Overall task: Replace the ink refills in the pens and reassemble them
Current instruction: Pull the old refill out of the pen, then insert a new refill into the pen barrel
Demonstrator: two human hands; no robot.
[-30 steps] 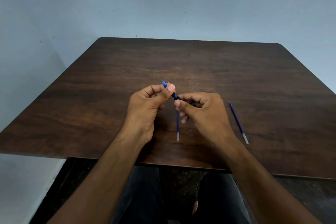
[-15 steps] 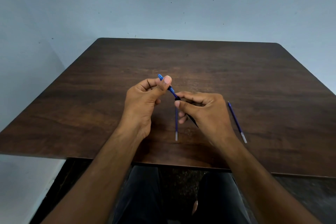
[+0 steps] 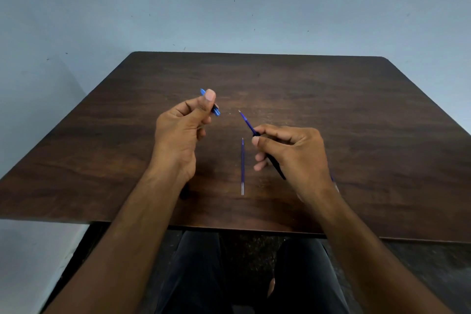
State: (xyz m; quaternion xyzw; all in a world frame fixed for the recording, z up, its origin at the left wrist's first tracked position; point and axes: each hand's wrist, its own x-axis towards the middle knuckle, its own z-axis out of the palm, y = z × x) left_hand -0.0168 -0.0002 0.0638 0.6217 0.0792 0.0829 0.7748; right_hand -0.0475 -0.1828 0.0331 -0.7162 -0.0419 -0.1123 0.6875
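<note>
My left hand (image 3: 182, 132) pinches a short blue pen part (image 3: 216, 110) between thumb and fingers, held above the table. My right hand (image 3: 293, 153) grips the dark pen barrel (image 3: 276, 166), and a blue refill (image 3: 246, 122) sticks out of its front end, tip pointing up-left. The two pen parts are apart, a hand's width between them. A loose blue refill (image 3: 242, 166) lies on the table between my hands, pointing away from me. A second loose refill is almost wholly hidden behind my right wrist.
The dark wooden table (image 3: 331, 99) stands against a pale blue wall. Its near edge runs just above my lap, and my dark trousers show below it. A tiny speck lies on the wood near the refill tip.
The pen has come apart: my left hand pulled the blue part away to the left, and my right hand moved right with the barrel, baring the refill.
</note>
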